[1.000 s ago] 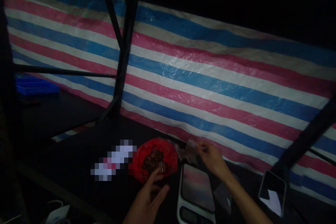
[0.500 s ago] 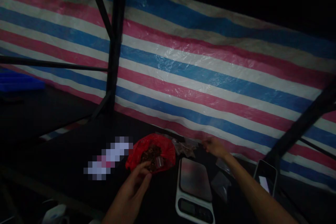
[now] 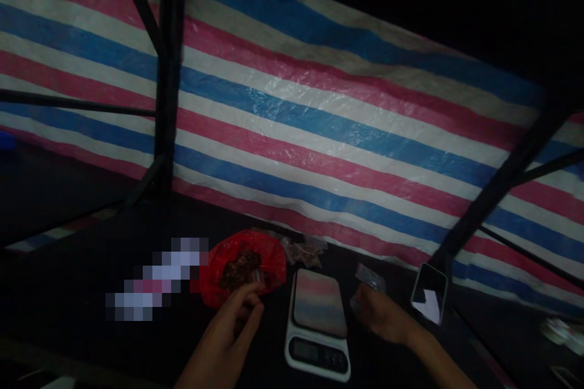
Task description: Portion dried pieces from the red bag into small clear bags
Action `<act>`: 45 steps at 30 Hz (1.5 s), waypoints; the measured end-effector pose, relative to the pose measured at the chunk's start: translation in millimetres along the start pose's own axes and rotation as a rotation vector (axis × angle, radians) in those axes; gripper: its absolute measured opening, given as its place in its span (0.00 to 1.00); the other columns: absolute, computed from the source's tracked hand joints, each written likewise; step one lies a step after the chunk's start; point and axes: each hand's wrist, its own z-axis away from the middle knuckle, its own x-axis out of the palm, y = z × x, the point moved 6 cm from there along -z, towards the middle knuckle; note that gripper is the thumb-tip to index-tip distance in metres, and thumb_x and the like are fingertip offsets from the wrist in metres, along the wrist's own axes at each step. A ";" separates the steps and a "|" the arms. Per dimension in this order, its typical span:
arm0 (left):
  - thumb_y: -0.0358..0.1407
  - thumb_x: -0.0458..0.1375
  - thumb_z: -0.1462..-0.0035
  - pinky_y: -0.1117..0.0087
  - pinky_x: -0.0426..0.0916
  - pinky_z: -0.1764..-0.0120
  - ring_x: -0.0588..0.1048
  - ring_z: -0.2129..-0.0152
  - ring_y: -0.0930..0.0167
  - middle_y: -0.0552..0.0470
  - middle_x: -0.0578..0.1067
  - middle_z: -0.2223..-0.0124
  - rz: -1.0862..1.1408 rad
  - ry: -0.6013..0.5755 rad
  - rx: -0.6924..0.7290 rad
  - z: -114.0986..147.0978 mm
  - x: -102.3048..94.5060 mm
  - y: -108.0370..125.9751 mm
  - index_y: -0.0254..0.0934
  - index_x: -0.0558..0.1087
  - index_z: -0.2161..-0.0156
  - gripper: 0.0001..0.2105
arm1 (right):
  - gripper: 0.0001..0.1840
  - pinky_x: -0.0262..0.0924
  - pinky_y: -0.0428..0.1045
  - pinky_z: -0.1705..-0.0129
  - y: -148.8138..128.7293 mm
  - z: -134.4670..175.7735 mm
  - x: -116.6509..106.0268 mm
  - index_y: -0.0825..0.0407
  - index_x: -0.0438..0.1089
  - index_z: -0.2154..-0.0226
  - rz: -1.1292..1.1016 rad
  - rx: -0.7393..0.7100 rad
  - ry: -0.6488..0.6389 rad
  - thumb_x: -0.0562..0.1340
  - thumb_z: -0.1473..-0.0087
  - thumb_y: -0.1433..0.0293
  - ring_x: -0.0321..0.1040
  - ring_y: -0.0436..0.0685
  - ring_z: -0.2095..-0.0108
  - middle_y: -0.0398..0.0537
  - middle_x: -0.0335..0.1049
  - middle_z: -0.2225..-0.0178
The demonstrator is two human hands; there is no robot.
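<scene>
My left hand [image 3: 230, 328] rests at the near edge of a red plastic bag [image 3: 274, 258], thumb apart from its curled fingers. The bag lies open around a heap of small brown pieces [image 3: 239, 267]. A small clear packet [image 3: 258, 276] shows just beyond my left fingertips. My right hand [image 3: 381, 313] is closed on a small clear plastic bag [image 3: 354, 299], mostly hidden by the fingers. Another clear bag [image 3: 370, 278] lies just beyond it. Between my hands stands a white digital scale [image 3: 319, 322] with nothing on its plate; its display is unreadable.
Several small filled clear bags [image 3: 305, 251] lie behind the scale. A phone [image 3: 429, 293] is at the right by a dark slanted post [image 3: 493, 194]. A blurred-out pale item [image 3: 155, 279] lies left of the red bag. A striped plastic sheet [image 3: 319, 134] hangs behind the dark table.
My right hand has come back from beside the filled bags to the clear bags right of the scale and closed on one. My left hand stays by the red bag. The view has turned right.
</scene>
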 end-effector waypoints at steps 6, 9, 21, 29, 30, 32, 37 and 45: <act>0.42 0.64 0.43 0.49 0.63 0.33 0.69 0.34 0.52 0.44 0.72 0.32 -0.205 -0.104 0.209 8.6 25.6 44.2 0.47 0.72 0.36 0.28 | 0.10 0.58 0.48 0.67 -71.2 2.2 -30.8 0.48 0.68 0.63 -0.110 -0.185 0.131 0.58 0.47 0.77 0.70 0.55 0.70 0.42 0.73 0.71; 0.34 0.71 0.53 0.45 0.54 0.28 0.58 0.28 0.51 0.45 0.63 0.26 -0.231 -0.098 0.292 9.9 40.2 58.1 0.45 0.65 0.30 0.43 | 0.11 0.55 0.46 0.73 -147.2 13.8 -22.1 0.47 0.70 0.60 -0.309 -0.326 0.005 0.59 0.45 0.76 0.69 0.53 0.74 0.39 0.73 0.73; 0.48 0.57 0.35 0.54 0.69 0.37 0.78 0.43 0.57 0.44 0.81 0.42 -0.094 0.239 0.178 28.0 -52.6 40.7 0.42 0.76 0.43 0.20 | 0.09 0.63 0.46 0.66 -236.2 -11.4 27.1 0.51 0.72 0.63 -0.347 -0.375 -0.138 0.57 0.35 0.69 0.75 0.53 0.67 0.44 0.78 0.67; 0.50 0.54 0.38 0.52 0.71 0.43 0.80 0.50 0.53 0.38 0.81 0.51 -0.144 0.393 0.018 4.5 -80.7 2.5 0.38 0.77 0.55 0.19 | 0.09 0.64 0.57 0.52 -228.3 -51.1 82.2 0.57 0.74 0.56 -0.029 -0.284 -0.013 0.62 0.38 0.71 0.77 0.70 0.52 0.65 0.79 0.56; 0.48 0.55 0.40 0.52 0.72 0.44 0.80 0.51 0.53 0.37 0.81 0.51 -0.144 0.383 0.008 -0.9 -75.0 -1.9 0.38 0.78 0.57 0.17 | 0.11 0.64 0.57 0.52 -227.8 -55.6 86.2 0.57 0.74 0.54 -0.011 -0.291 -0.017 0.63 0.39 0.72 0.77 0.70 0.52 0.64 0.79 0.55; 0.46 0.57 0.44 0.51 0.71 0.44 0.80 0.52 0.52 0.37 0.81 0.53 -0.138 0.358 -0.007 -12.6 -64.1 -8.0 0.39 0.78 0.57 0.16 | 0.15 0.64 0.56 0.50 -227.1 -63.8 90.4 0.56 0.73 0.50 0.013 -0.324 -0.031 0.62 0.41 0.75 0.76 0.68 0.50 0.63 0.78 0.52; 0.46 0.55 0.42 0.52 0.71 0.45 0.79 0.54 0.54 0.40 0.82 0.56 -0.075 0.310 -0.011 -37.7 -55.9 -9.1 0.40 0.77 0.62 0.14 | 0.28 0.59 0.54 0.40 -227.5 -71.6 87.8 0.51 0.73 0.46 0.074 -0.472 -0.082 0.59 0.48 0.83 0.69 0.63 0.41 0.55 0.75 0.43; 0.60 0.60 0.49 0.59 0.76 0.53 0.82 0.59 0.57 0.48 0.83 0.62 0.304 0.161 -0.156 -50.1 -59.7 -14.7 0.42 0.76 0.62 0.24 | 0.32 0.60 0.55 0.41 -227.9 -88.2 93.8 0.53 0.73 0.45 0.253 -0.486 -0.116 0.56 0.50 0.86 0.72 0.65 0.43 0.58 0.77 0.44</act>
